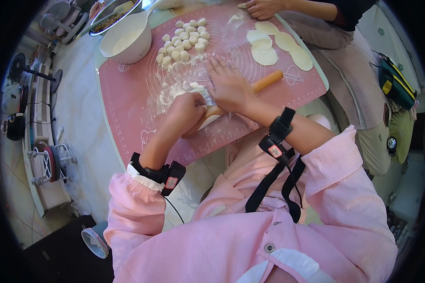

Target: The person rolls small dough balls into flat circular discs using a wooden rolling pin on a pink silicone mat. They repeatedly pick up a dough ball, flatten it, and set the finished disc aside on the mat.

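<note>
A wooden rolling pin (267, 81) lies slantwise on the pink silicone kneading mat (127, 92). Under its near part is a flat round of dough (209, 122), mostly covered by the pin and my hands. My left hand (187, 109) has its fingers curled and pinches the dough's edge beside the pin; the fingertips are partly hidden. Flat across the pin's middle rests the palm of my right hand (231, 85), fingers stretched out over the floury mat. Loose flour (179, 92) lies beyond my left hand.
Many small dough pieces (184, 40) sit at the mat's far side. Rolled dough wrappers (264, 55) lie at the far right, near another person's hand (264, 7). A white bowl of flour (125, 40) stands at the far left, beside a metal bowl of filling (109, 22).
</note>
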